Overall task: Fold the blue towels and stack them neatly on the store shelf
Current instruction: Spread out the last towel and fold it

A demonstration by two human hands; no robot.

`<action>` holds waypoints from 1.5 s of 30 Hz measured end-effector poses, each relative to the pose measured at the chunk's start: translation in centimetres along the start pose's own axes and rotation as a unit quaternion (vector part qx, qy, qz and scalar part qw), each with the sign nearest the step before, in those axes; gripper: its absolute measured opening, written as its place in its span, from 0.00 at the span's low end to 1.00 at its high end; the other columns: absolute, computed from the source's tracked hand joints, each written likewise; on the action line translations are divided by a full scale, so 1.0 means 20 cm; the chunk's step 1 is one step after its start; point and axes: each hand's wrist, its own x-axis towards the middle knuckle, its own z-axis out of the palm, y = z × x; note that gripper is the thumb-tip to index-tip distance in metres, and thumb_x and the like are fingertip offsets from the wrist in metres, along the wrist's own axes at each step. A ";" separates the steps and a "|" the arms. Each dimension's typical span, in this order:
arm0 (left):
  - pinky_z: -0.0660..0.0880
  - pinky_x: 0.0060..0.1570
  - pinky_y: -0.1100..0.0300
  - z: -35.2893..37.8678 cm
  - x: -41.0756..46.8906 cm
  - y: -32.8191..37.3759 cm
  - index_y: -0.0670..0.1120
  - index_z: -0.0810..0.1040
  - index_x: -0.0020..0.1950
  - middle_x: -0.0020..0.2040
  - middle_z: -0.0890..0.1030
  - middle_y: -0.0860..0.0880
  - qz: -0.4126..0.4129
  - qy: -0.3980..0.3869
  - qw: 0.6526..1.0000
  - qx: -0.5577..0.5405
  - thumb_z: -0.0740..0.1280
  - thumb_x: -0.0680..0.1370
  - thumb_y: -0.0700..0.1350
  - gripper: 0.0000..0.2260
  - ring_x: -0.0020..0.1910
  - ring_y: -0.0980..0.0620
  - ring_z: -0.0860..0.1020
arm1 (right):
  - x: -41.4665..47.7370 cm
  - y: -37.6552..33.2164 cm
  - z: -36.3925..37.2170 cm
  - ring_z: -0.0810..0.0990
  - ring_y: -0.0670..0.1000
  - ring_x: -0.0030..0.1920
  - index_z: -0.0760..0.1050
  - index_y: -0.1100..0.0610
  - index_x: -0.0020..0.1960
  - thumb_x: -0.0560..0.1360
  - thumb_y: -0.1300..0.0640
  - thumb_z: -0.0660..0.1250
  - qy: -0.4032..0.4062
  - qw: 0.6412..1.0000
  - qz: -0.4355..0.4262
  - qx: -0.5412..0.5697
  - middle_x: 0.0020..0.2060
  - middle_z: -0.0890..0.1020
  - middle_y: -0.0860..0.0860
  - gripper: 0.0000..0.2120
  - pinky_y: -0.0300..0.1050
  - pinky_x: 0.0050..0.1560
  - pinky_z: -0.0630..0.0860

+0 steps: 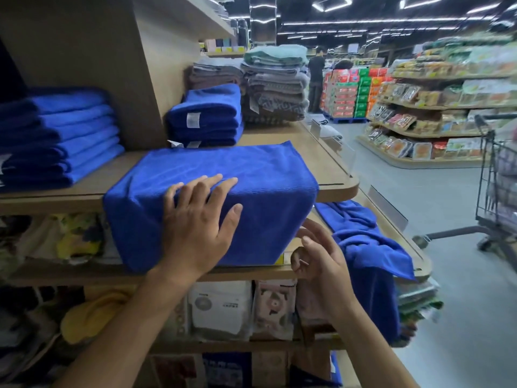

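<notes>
A blue towel, folded once, lies on the wooden shelf and hangs over its front edge. My left hand rests flat on the hanging fold, fingers spread. My right hand hovers just below the towel's lower right corner, fingers loosely curled, holding nothing. A crumpled blue towel lies on the lower shelf to the right and drapes over its edge. A stack of folded blue towels sits at the left of the shelf. A smaller folded blue stack stands behind the towel.
Grey and green folded towels are piled at the back of the shelf. Packaged goods fill the shelves below. A shopping cart stands in the aisle on the right. A person stands far down the aisle by food shelves.
</notes>
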 end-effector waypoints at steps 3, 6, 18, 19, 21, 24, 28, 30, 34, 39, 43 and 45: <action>0.61 0.70 0.42 0.00 0.00 0.00 0.54 0.71 0.73 0.72 0.74 0.50 -0.001 0.001 1.000 0.003 0.55 0.82 0.58 0.21 0.72 0.46 0.70 | 0.03 0.01 0.01 0.72 0.46 0.31 0.78 0.56 0.65 0.74 0.48 0.75 -0.056 0.998 0.004 0.020 0.38 0.79 0.51 0.23 0.36 0.32 0.72; 0.61 0.70 0.42 0.01 0.00 0.00 0.54 0.71 0.73 0.71 0.74 0.50 -0.002 0.002 1.000 0.001 0.56 0.82 0.58 0.21 0.71 0.46 0.70 | 0.06 0.02 0.01 0.69 0.45 0.30 0.71 0.52 0.73 0.77 0.52 0.70 -0.078 0.995 0.031 0.060 0.34 0.73 0.50 0.25 0.36 0.31 0.70; 0.60 0.70 0.43 0.02 0.00 0.00 0.55 0.71 0.73 0.71 0.74 0.51 -0.001 0.013 1.000 0.006 0.56 0.81 0.59 0.21 0.71 0.47 0.70 | 0.11 -0.07 0.05 0.70 0.47 0.28 0.79 0.50 0.48 0.74 0.47 0.73 0.036 0.991 -0.088 -0.098 0.34 0.76 0.46 0.08 0.38 0.29 0.69; 0.60 0.70 0.43 0.02 0.00 0.00 0.55 0.71 0.73 0.71 0.73 0.51 -0.002 0.012 1.000 0.005 0.56 0.81 0.59 0.21 0.71 0.47 0.70 | 0.10 -0.08 0.06 0.70 0.47 0.28 0.79 0.50 0.48 0.74 0.49 0.73 0.058 0.985 -0.123 -0.108 0.35 0.77 0.47 0.06 0.38 0.27 0.69; 0.60 0.70 0.43 0.02 0.00 0.00 0.55 0.71 0.73 0.71 0.73 0.51 -0.003 0.010 1.000 0.004 0.56 0.81 0.59 0.22 0.71 0.47 0.70 | 0.08 -0.08 0.08 0.69 0.48 0.27 0.78 0.50 0.51 0.76 0.52 0.72 0.066 0.978 -0.165 -0.106 0.36 0.76 0.49 0.05 0.39 0.26 0.67; 0.59 0.70 0.44 0.02 0.00 0.00 0.55 0.71 0.73 0.71 0.73 0.51 -0.002 0.010 1.000 0.005 0.55 0.81 0.60 0.22 0.71 0.47 0.70 | 0.06 -0.10 0.09 0.68 0.47 0.27 0.78 0.48 0.58 0.75 0.53 0.71 0.022 0.984 -0.163 -0.073 0.37 0.76 0.49 0.12 0.39 0.26 0.67; 0.60 0.70 0.43 0.02 0.00 -0.01 0.55 0.70 0.73 0.71 0.73 0.51 0.003 0.008 1.000 0.009 0.56 0.81 0.60 0.22 0.71 0.47 0.70 | 0.10 -0.13 0.08 0.65 0.47 0.26 0.78 0.50 0.63 0.73 0.53 0.70 -0.038 0.997 -0.059 0.002 0.32 0.75 0.50 0.18 0.37 0.27 0.66; 0.60 0.70 0.43 0.02 0.00 -0.01 0.55 0.70 0.73 0.71 0.73 0.51 0.004 0.007 1.000 0.011 0.56 0.81 0.60 0.22 0.71 0.47 0.70 | 0.12 -0.14 0.06 0.64 0.46 0.26 0.79 0.55 0.59 0.73 0.53 0.68 -0.080 0.995 -0.026 0.045 0.28 0.68 0.50 0.16 0.36 0.26 0.64; 0.60 0.70 0.43 0.03 0.00 -0.01 0.56 0.70 0.73 0.71 0.73 0.51 0.003 0.007 1.000 0.012 0.56 0.81 0.60 0.22 0.71 0.47 0.70 | 0.15 -0.15 0.03 0.62 0.46 0.24 0.77 0.57 0.48 0.75 0.49 0.68 -0.184 0.982 0.028 0.040 0.25 0.66 0.50 0.11 0.37 0.26 0.61; 0.59 0.71 0.43 0.02 0.00 -0.01 0.56 0.69 0.74 0.72 0.72 0.52 0.001 0.000 1.000 0.013 0.55 0.81 0.60 0.22 0.71 0.47 0.69 | 0.18 -0.16 0.03 0.60 0.48 0.25 0.65 0.60 0.36 0.76 0.45 0.67 -0.255 0.955 0.075 -0.134 0.24 0.65 0.49 0.22 0.37 0.27 0.60; 0.58 0.71 0.43 0.02 0.00 -0.01 0.56 0.69 0.74 0.72 0.72 0.51 0.002 -0.001 1.000 0.019 0.55 0.81 0.61 0.22 0.71 0.47 0.69 | 0.18 -0.18 0.08 0.68 0.40 0.25 0.76 0.46 0.39 0.76 0.57 0.67 -0.300 0.919 0.087 -0.240 0.27 0.73 0.41 0.09 0.31 0.27 0.64; 0.59 0.71 0.44 0.03 0.00 -0.01 0.56 0.69 0.74 0.72 0.72 0.51 0.004 0.001 1.000 0.021 0.55 0.81 0.60 0.22 0.71 0.47 0.69 | 0.18 -0.20 0.12 0.70 0.39 0.25 0.77 0.41 0.39 0.73 0.66 0.65 -0.313 0.909 0.070 -0.268 0.28 0.75 0.38 0.18 0.28 0.28 0.65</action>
